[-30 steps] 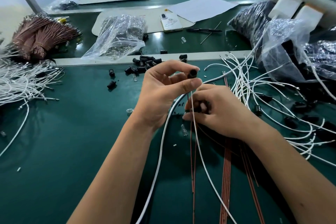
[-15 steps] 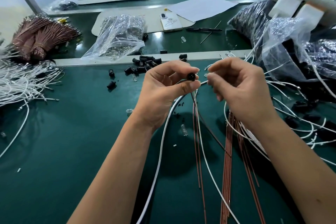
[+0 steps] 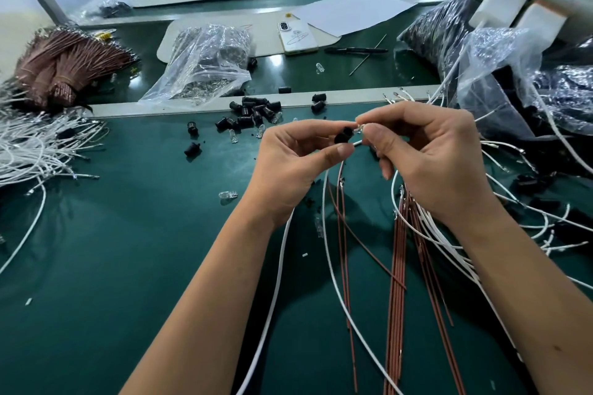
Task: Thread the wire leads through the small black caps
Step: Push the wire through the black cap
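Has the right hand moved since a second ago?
Yes. The right hand has risen from the mat toward the metal rail, and now meets the black cap in the left hand.

Matt black plastic cap (image 3: 342, 135), smooth green table (image 3: 128, 250), crinkly glossy bag (image 3: 205, 64).

Left hand (image 3: 288, 163) pinches black cap (image 3: 342, 135) — right hand (image 3: 430, 157) holds wire tip (image 3: 359, 130).

Wire tip (image 3: 358, 129) vanishes between right hand (image 3: 430, 157) fingertips; whether it enters the cap (image 3: 344, 135) is too small to tell.
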### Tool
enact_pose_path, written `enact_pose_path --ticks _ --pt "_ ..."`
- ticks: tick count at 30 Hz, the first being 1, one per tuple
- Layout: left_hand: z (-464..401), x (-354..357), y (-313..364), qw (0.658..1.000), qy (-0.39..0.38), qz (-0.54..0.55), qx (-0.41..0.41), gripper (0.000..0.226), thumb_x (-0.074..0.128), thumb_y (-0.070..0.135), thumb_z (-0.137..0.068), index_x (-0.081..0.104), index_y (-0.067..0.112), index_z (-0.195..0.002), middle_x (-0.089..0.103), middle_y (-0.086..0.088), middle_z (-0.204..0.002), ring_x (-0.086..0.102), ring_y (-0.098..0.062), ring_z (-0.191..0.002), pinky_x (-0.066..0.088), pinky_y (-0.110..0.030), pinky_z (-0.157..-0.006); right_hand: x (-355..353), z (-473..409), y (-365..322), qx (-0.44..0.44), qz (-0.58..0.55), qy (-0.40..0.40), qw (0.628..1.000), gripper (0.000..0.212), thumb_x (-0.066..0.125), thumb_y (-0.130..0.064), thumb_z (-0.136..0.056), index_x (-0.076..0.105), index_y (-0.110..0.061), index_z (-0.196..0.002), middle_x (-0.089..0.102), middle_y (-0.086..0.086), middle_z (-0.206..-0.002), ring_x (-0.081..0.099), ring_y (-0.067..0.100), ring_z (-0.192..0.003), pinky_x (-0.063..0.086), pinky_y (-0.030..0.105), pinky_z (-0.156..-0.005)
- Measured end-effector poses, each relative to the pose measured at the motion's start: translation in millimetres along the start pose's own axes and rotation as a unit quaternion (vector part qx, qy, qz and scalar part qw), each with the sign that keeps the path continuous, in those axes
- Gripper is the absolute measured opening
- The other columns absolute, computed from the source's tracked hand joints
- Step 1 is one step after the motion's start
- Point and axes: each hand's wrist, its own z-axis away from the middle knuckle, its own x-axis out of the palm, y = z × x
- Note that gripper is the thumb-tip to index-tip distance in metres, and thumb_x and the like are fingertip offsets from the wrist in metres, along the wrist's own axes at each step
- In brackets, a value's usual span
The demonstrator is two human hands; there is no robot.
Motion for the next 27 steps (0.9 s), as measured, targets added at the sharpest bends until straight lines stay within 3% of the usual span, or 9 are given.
enact_pose_path --ticks 4,8,13,16,18,22,27 --pt "0 0 -1 0.999 0.002 -0.036 0.001 0.026 0.077 -0.005 -0.080 0.077 0.007 -0.103 0.075 -0.012 -0.093 0.062 -0.022 -0.087 0.054 -0.028 -0.081 0 0 1 -0.001 0.025 0.008 1.000 0.006 0.075 -0.012 -0.094 0.079 -0.010 -0.099 0.067 0.002 -0.066 0.057 0.025 -0.044 0.048 0.030 -0.046" --pt "-1 0 -1 0.998 0.008 -0.054 -0.007 0.027 0.078 -0.004 -0.079 0.079 0.013 -0.100 0.074 -0.023 -0.101 0.062 -0.028 -0.091 0.053 -0.042 -0.091 -2 -1 3 0.003 0.041 0.005 0.999 0.006 0.076 -0.015 -0.093 0.080 -0.012 -0.097 0.070 0.001 -0.070 0.059 0.023 -0.044 0.050 0.034 -0.045" --pt "0 0 -1 0.997 0.010 -0.072 -0.019 0.028 0.079 -0.004 -0.079 0.079 0.014 -0.099 0.076 -0.017 -0.095 0.062 -0.019 -0.083 0.054 -0.033 -0.086 -3 0 4 0.003 0.036 0.006 0.999 0.005 0.075 -0.015 -0.094 0.080 -0.014 -0.097 0.071 0.002 -0.071 0.059 0.023 -0.044 0.051 0.037 -0.043" --pt "0 1 -1 0.996 0.016 -0.086 -0.022 0.030 0.080 -0.006 -0.078 0.077 0.010 -0.103 0.073 -0.025 -0.098 0.066 -0.023 -0.086 0.055 -0.041 -0.092 -2 1 5 0.006 0.058 -0.007 0.998 0.004 0.076 -0.017 -0.093 0.080 -0.018 -0.095 0.071 0.001 -0.071 0.061 0.023 -0.044 0.050 0.034 -0.043" --pt "1 1 -1 0.995 0.017 -0.098 -0.019 0.027 0.081 -0.006 -0.077 0.075 0.005 -0.101 0.075 -0.021 -0.095 0.069 -0.022 -0.085 0.058 -0.040 -0.090 -2 0 7 0.018 0.066 -0.017 0.997 0.005 0.076 -0.017 -0.092 0.080 -0.019 -0.093 0.071 0.003 -0.070 0.061 0.022 -0.043 0.050 0.031 -0.045" --pt "1 1 -1 0.994 0.009 -0.103 -0.017 0.019 0.081 -0.008 -0.076 0.073 0.003 -0.090 0.075 -0.013 -0.086 0.070 -0.023 -0.082 0.058 -0.039 -0.086 -3 -1 10 0.070 0.001 -0.034 0.997 0.005 0.075 -0.009 -0.091 0.079 -0.010 -0.094 0.072 0.007 -0.070 0.060 0.022 -0.045 0.051 0.028 -0.047" --pt "2 5 -2 0.994 0.029 -0.101 -0.015 0.017 0.082 -0.006 -0.076 0.074 0.006 -0.086 0.075 -0.020 -0.089 0.069 -0.022 -0.081 0.058 -0.040 -0.087 1 0 11 0.147 -0.106 -0.013 0.983 0.008 0.075 -0.003 -0.092 0.079 -0.008 -0.086 0.071 0.010 -0.068 0.057 0.016 -0.052 0.050 0.024 -0.045"
